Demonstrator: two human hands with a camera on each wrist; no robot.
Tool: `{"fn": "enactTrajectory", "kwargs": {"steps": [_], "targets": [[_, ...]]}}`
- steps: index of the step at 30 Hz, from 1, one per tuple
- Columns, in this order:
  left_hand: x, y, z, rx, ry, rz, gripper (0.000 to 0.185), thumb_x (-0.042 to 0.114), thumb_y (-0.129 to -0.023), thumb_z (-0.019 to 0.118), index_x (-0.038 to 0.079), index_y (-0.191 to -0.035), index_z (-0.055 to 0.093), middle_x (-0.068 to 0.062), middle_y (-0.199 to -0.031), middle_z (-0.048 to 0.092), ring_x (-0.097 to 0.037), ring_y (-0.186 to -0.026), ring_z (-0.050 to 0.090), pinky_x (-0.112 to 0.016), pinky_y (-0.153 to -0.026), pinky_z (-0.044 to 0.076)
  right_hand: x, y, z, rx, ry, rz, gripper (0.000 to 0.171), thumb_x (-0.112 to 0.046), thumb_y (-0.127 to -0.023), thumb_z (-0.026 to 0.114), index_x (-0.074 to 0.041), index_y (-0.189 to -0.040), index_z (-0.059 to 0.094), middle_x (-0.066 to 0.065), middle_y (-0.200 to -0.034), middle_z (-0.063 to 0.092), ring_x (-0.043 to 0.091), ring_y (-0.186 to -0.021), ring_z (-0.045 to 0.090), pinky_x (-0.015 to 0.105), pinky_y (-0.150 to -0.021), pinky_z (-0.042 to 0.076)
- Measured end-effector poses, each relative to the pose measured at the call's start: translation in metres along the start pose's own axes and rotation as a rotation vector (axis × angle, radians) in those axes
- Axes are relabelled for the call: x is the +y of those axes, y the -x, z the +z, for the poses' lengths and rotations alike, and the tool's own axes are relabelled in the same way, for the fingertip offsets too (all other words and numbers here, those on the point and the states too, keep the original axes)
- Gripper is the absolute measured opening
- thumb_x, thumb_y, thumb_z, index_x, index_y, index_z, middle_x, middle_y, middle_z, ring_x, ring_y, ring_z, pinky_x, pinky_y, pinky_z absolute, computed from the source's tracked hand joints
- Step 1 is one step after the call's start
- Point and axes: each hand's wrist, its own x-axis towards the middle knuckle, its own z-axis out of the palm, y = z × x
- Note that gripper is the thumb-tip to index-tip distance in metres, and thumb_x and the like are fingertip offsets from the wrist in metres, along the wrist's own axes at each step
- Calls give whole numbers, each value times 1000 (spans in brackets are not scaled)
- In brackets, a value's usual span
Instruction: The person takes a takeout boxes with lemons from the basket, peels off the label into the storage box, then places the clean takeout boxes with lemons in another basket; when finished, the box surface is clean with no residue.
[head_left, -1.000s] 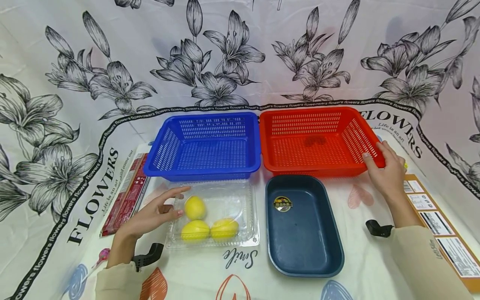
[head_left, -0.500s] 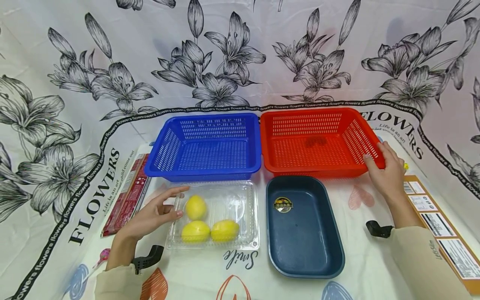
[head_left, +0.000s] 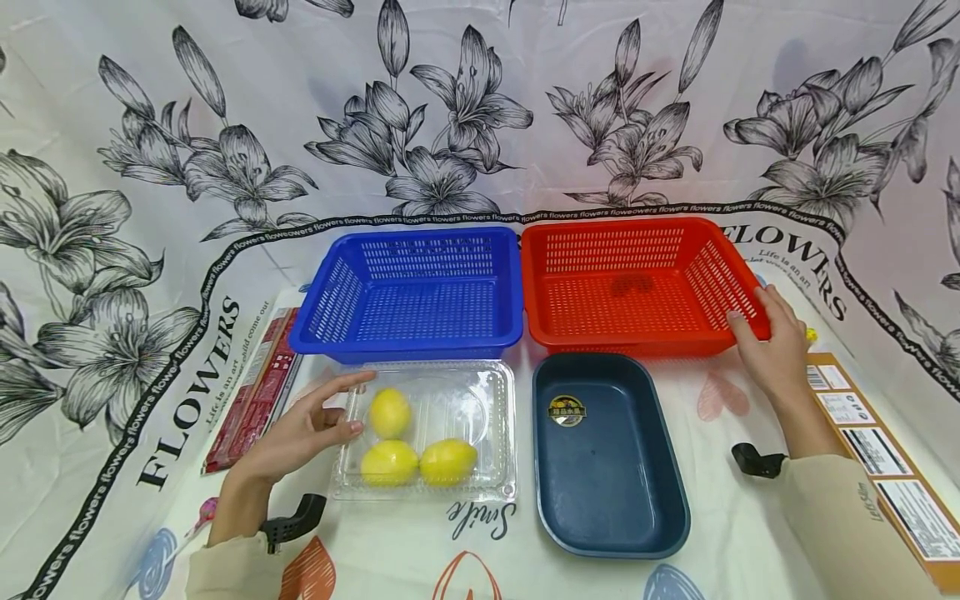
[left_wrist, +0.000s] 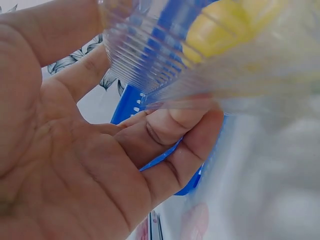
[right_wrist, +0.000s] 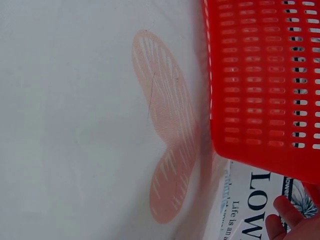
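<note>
A clear plastic box [head_left: 461,400] with three lemons [head_left: 390,463] inside lies at the front left in the head view. My left hand [head_left: 300,433] holds its left side, index finger stretched along the upper corner and thumb on the near side. Close up in the left wrist view, several fingers [left_wrist: 175,132] are bent beneath the ribbed wall of the box. A red perforated basket [head_left: 637,342] stands at the back right. At its right front corner my right hand [head_left: 776,350] grips the rim, thumb toward the inside. In the right wrist view only some fingertips [right_wrist: 287,215] show below the basket.
A blue perforated basket [head_left: 405,350] stands left of the red one, rims close together. The dark blue tray [head_left: 611,467] sits right of the box. Red packets [head_left: 258,392] lie at far left, and a brown labelled carton [head_left: 885,467] lies along the right side.
My left hand and the box with the lemons have shifted very slightly left. The right hand stays at the red basket's corner.
</note>
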Motion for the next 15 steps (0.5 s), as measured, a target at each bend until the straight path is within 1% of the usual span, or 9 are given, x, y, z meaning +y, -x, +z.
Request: {"fn": "enactTrajectory", "kwargs": {"steps": [5,7,11,15], "targets": [[3,2,0,9,-8,8,64,1,-99,60,8,-158,34,0,-156,35,-24,-66,59,-27,-71,55,1,0,1,6,-10,5,62,-27,-102,51,-7,-158,36,13,-169,27,48,-152,24,65,-121,15],[4,3,1,13,-11,9,64,0,-99,60,9,-158,35,-1,-156,36,-24,-64,57,-27,-70,54,1,0,1,7,-10,8,62,-28,-102,51,-7,-158,36,13,-169,27,47,-152,24,64,-122,15],[9,4,1,15,-7,25,64,-1,-99,59,9,-158,35,5,-156,37,-23,-64,57,-26,-71,54,1,0,1,14,-15,4,61,-27,-102,52,-7,-157,37,13,-168,28,46,-153,24,63,-123,15],[16,5,0,0,13,45,65,-3,-100,57,7,-159,32,15,-158,35,-22,-70,59,-26,-73,54,1,0,1,27,-25,-6,61,-26,-101,52,-6,-157,38,12,-168,29,45,-153,25,62,-124,15]]}}
